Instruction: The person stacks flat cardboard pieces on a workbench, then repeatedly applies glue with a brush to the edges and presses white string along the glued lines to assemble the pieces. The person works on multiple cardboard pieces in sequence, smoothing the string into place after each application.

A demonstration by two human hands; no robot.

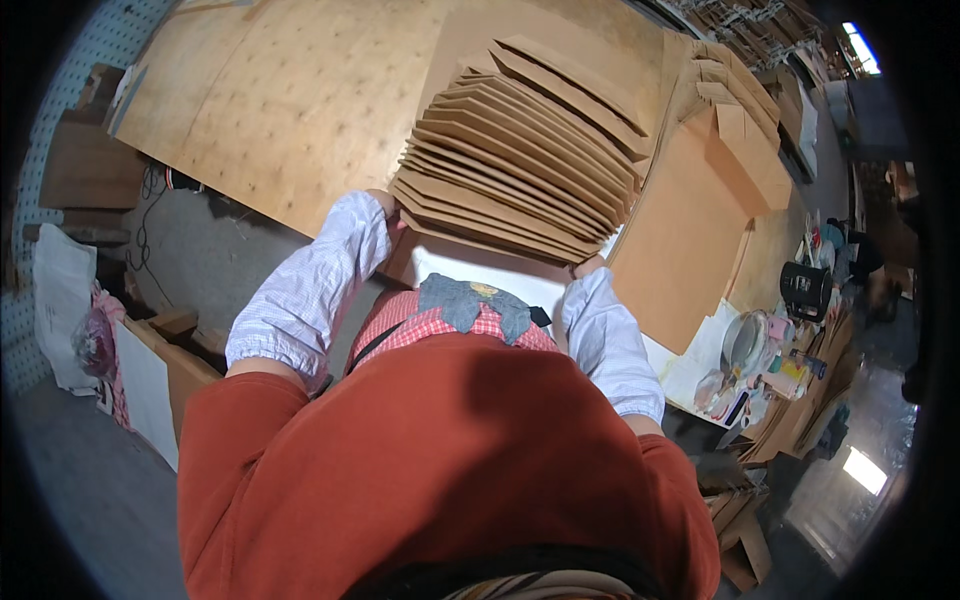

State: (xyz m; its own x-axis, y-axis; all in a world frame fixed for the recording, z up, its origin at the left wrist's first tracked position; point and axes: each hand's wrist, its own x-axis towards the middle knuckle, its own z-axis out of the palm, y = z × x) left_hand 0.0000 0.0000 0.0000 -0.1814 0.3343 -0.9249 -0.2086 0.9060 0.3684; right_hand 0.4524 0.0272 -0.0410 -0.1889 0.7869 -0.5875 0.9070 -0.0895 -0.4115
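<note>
A fanned stack of brown kraft paper sheets [520, 160] with cut, angled corners lies in front of me, its layers overlapping like steps. My left hand [385, 203] is closed at the near left corner of the stack. At the near right corner, my right hand [588, 266] grips the same edge, low against the sheets. The paper and my light checked sleeve covers hide most of the fingers of both hands. Under the stack's near edge a white surface [475, 262] shows.
A plywood tabletop [270, 110] spreads to the left. Larger brown paper sheets [690, 220] with folded flaps lie at right. Beyond them are a round clear container [743, 342], small bottles and a black box [804, 290]. Cardboard [190, 375] and a white bag [65, 300] stand lower left.
</note>
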